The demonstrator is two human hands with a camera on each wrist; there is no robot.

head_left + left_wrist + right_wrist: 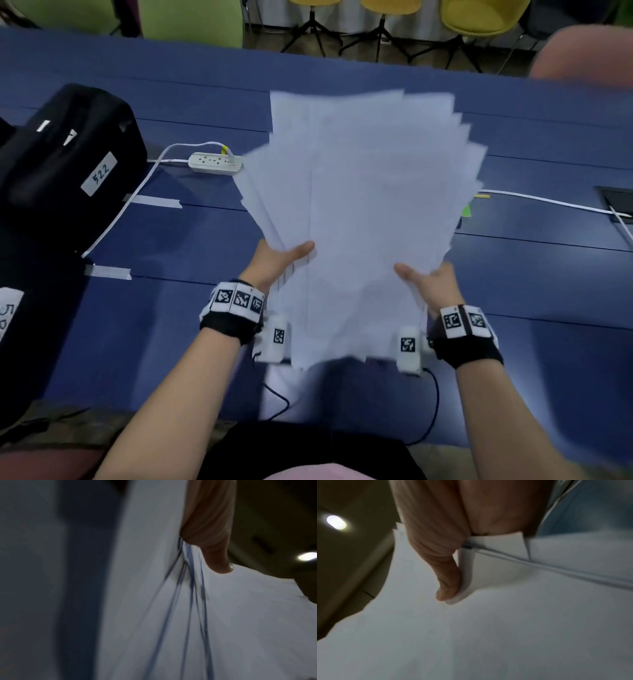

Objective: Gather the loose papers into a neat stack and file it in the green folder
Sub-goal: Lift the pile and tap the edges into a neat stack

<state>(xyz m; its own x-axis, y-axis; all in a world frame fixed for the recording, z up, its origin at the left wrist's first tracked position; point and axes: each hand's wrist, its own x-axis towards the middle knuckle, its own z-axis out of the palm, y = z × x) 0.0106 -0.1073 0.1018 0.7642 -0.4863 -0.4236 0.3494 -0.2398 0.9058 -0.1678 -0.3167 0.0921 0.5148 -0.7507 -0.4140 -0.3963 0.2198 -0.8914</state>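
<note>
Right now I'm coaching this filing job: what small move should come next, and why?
Probably tap the papers' lower edge on the blue table to square them. The left hand and right hand grip the sheets from both sides, but the top edges fan out unevenly, so it is not yet a neat stack.
</note>
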